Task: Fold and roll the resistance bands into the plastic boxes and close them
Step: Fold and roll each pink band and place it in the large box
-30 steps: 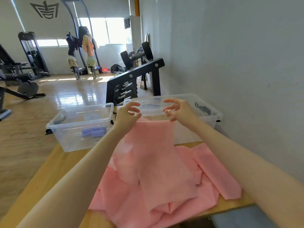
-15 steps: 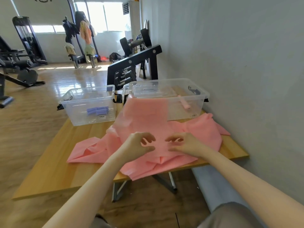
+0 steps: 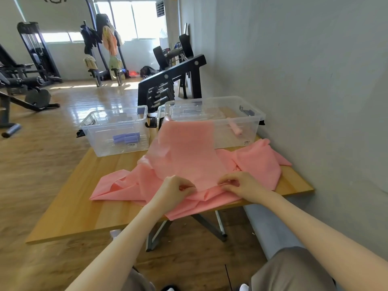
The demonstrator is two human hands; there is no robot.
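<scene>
Head view: both hands, left point(image 3: 175, 189) and right point(image 3: 241, 184), now apparently pinch pink band point(image 3: 189, 156); previously hovering.

Both bare forearms reach forward and converge near the middle. The left hand point(image 3: 175, 189) lies knuckles-up, its fingers curled with the tips pinched together. The right hand point(image 3: 241, 183) mirrors it just beside, apart from it, fingers bent and thumb meeting forefinger in a pinching grip.
</scene>
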